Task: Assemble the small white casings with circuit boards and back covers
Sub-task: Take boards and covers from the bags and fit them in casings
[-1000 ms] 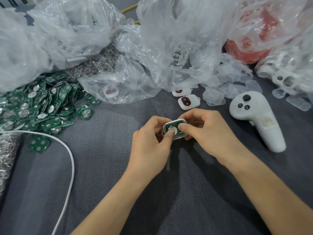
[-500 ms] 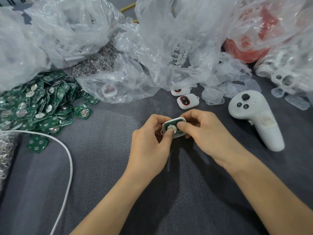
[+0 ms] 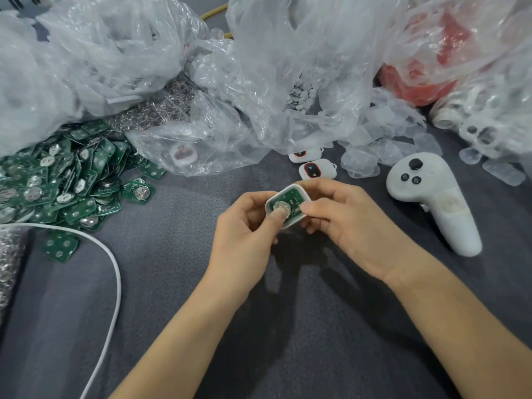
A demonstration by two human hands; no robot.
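While gripped over the tabletop [image 3: 288, 335], the casing [image 3: 305, 198] sat open side up with a green board [image 3: 294, 199] inside. The left grip [image 3: 244, 228] curled round its left end, thumb on the metal disc [image 3: 279, 210]; the right grip [image 3: 348, 226] pinched the right end. Loose boards [image 3: 57, 182] lay heaped far left, clear covers [image 3: 374, 151] beyond.

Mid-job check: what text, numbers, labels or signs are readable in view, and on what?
None readable anywhere.
Circuit board in the held white casing: fine markings, too small to read.
Pile of loose circuit boards: print blurred.
White controller: button symbols too small to read.
Red-faced finished units: no legible text.
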